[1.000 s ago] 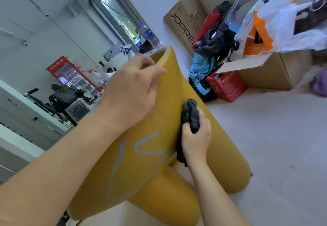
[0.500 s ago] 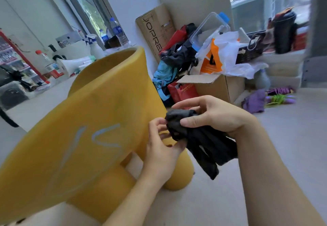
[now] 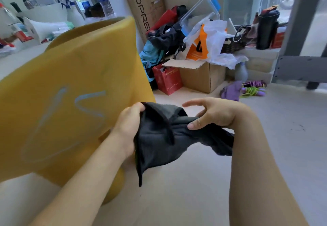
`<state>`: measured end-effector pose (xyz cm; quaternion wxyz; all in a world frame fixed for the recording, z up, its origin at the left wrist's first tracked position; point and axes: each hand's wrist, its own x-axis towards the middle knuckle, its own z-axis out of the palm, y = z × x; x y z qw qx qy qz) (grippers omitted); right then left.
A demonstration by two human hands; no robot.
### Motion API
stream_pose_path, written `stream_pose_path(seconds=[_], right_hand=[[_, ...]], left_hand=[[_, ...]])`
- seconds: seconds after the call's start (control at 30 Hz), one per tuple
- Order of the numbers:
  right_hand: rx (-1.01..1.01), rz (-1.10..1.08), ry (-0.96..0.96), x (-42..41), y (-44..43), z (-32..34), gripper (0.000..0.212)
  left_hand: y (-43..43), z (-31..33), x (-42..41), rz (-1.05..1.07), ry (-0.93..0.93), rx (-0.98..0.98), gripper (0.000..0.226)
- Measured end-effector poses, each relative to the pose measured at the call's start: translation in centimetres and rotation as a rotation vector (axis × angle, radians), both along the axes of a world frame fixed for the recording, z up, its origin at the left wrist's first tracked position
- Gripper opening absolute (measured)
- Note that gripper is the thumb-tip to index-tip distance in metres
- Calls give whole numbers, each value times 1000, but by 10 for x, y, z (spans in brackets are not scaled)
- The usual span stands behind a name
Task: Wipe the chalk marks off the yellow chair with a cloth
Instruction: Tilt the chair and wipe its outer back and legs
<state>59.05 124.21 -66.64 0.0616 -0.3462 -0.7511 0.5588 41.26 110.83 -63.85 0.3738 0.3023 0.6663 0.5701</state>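
Note:
The yellow chair (image 3: 74,69) fills the left, its broad back facing me. Pale blue chalk marks (image 3: 88,105) run across it: a V-shaped stroke and a long looping line below. Just right of the chair I hold a dark grey cloth (image 3: 159,142) in the air between both hands. My left hand (image 3: 129,124) grips its upper left edge, close to the chair's side. My right hand (image 3: 214,114) pinches the cloth's right part between thumb and fingers, with the index finger stretched out. The cloth's lower corner hangs loose over the floor.
Behind the chair is a heap of clutter: a red bag (image 3: 168,80), an open cardboard box (image 3: 200,77), plastic bags (image 3: 212,43), dark clothing (image 3: 168,36) and a tall carton (image 3: 145,7). Purple items (image 3: 233,91) lie on the light floor (image 3: 274,137).
My left hand let go of the chair's top edge and came over to the cloth. Both hands have pulled the bunched cloth apart, so it now hangs spread between them.

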Motion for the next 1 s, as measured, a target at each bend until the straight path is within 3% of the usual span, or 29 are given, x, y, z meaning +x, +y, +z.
stream_pose_path(seconds=[0.1,0.23,0.3,0.4,0.43,0.47,0.53,0.57,0.63,0.7,0.77,0.8,0.87,1.0], right_hand=[[-94,39,43,-3,-2,-13,63],[-132,26,226,2,-2,-8,32],[-55,-33,279,4,1,-1,20],[161,-204,189,-1,5,-3,12],[187,-273,181,-4,5,-6,16],[197,-342,199,-8,4,-10,20],[223,-458,251,-18,3,-17,20],[241,-493,263,-22,2,-20,15],[250,-482,283,-25,2,-25,14],[136,-310,253,-22,4,-29,43],[-58,-91,191,-19,6,-29,76],[-103,-12,175,-18,7,-29,83],[-120,74,204,-23,6,-32,78],[-238,254,327,-53,-8,-42,62]], left_hand=[[0,4,-10,0,-194,-29,30],[-5,-40,-25,114,-54,-300,37],[-13,-61,-28,22,-69,-411,38],[-18,-67,-27,-248,-151,-363,46],[-19,-63,-24,-370,-68,-343,50],[-19,-59,-21,-482,134,-362,53],[-15,-58,-20,-492,746,-421,45],[-13,-55,-21,-428,958,-405,32],[-12,-51,-30,-351,1062,-331,7],[-12,-48,-42,-371,961,-296,14],[-13,-40,-42,-350,542,-178,23],[-14,-34,-39,-315,318,-114,26],[-14,-26,-32,-211,44,-20,27],[-11,-17,-25,-119,-192,-2,45]])
